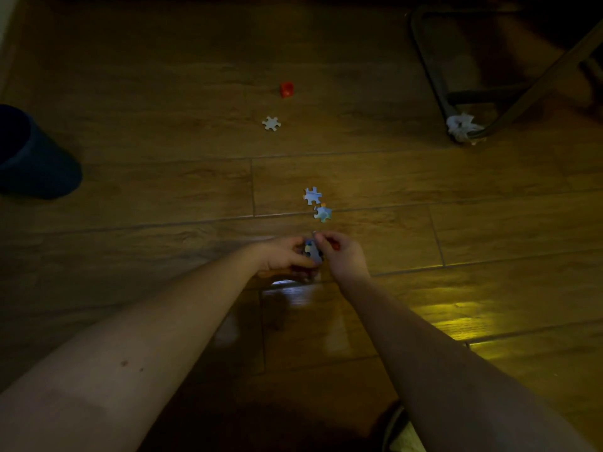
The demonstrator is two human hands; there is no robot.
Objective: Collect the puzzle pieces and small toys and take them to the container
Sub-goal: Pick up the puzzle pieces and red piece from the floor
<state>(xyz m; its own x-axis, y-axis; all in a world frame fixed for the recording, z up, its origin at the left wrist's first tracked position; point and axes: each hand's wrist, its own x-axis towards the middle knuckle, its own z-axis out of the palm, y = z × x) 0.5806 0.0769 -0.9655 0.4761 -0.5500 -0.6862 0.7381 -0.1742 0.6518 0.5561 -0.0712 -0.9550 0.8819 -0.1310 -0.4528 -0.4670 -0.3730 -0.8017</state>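
Mid-collection, left hand (283, 256) and right hand (339, 252) curl fingers around gathered puzzle pieces (313, 251) (three pieces, a red toy (286, 89) likely next).

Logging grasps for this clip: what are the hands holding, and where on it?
Both hands, left hand and right hand, pinch collected puzzle pieces between them, fingertips at the edges. The exact contact spots are too dark to tell.

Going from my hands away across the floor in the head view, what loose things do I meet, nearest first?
Teal puzzle piece → pale blue puzzle piece → white puzzle piece → small red toy.
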